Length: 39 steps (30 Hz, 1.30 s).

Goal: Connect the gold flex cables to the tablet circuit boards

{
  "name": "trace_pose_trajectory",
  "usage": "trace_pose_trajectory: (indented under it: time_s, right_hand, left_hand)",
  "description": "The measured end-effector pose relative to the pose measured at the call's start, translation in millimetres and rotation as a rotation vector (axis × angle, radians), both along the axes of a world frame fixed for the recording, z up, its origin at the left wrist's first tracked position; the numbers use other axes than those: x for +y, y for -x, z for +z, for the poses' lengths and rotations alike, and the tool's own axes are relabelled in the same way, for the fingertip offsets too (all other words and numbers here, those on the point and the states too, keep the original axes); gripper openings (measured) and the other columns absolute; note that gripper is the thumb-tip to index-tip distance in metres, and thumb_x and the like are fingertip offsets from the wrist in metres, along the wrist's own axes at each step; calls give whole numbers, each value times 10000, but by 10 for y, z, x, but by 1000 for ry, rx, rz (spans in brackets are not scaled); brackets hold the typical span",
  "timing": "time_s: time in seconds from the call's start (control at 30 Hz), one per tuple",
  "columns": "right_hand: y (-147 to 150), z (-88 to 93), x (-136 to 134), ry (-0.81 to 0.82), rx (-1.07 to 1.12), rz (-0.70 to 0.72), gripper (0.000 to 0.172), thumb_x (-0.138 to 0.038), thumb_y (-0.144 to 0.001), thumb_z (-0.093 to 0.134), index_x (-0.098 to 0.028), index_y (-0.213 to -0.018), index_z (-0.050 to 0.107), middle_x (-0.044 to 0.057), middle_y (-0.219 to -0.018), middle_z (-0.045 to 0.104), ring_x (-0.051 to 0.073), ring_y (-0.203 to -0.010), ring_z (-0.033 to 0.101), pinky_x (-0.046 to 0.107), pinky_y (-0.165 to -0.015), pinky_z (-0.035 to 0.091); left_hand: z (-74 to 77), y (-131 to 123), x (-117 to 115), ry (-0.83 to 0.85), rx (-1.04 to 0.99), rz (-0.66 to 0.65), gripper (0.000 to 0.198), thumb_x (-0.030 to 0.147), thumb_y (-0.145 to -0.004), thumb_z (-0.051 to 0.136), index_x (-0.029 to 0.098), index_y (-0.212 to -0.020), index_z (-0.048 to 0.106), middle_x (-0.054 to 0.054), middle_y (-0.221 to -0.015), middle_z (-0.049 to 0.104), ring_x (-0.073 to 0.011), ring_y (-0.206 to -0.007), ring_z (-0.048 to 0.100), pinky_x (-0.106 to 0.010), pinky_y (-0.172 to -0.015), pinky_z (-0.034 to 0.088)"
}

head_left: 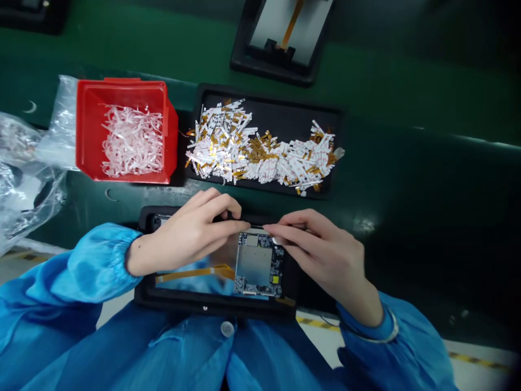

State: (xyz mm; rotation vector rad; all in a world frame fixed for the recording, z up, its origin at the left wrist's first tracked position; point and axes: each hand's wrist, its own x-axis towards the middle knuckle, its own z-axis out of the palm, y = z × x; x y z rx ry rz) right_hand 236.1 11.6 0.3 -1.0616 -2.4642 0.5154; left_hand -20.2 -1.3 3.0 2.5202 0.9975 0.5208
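Note:
A tablet-like device with its back off lies in a black frame [183,304] close to my body. Inside it are a circuit board [254,266] with a metal shield and an orange flex cable [185,274] running to the left. My left hand [195,231] reaches over the device, its fingers curled and one fingertip at the board's upper edge. My right hand [329,250] is closed in a pinch at the same edge. A thin pale strip [257,231] runs between the fingertips. What lies under my left fingers is hidden.
Beyond the device, a red bin [171,146] holds curled clear strips [132,141]. Next to it, a black tray [280,111] bears many white and orange flex strips [228,144]. Another framed device [280,60] stands farther back. Plastic bags [28,179] lie at left.

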Motion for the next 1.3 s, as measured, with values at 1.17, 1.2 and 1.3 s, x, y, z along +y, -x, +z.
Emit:
trace_pose_trajectory:
  time_s: [1.17,1.2,1.3]
  right_hand:
    - [22,60,209,392,51,-102,135,-162,-855,671,-191,-769,572,3,-809,571,103,-673,547,218,-519,374]
    - [17,54,215,415,66,-115,146,-167,-842,690,-190,-762,570,-4,-794,562,98,-656,534,222,-519,368]
    - [-47,62,212,535,204,-186,158,-238,-799,769,-193,-792,617,-27,-738,520,71,-562,431,238,-490,321]
  left_hand:
    - [-4,-302,55,-206,204,5,198,184,-1008,447,104,-1027,627,-103,-1004,619,-197,-832,487,-321,-705,420]
    - [-6,-297,57,-166,170,6,187,190,-1006,459,109,-1042,624,-99,-1010,611,-194,-845,490,-320,-724,433]
    - [-10,-259,50,-62,70,6,167,186,-992,506,128,-1096,623,-85,-1044,591,-182,-894,504,-314,-780,454]
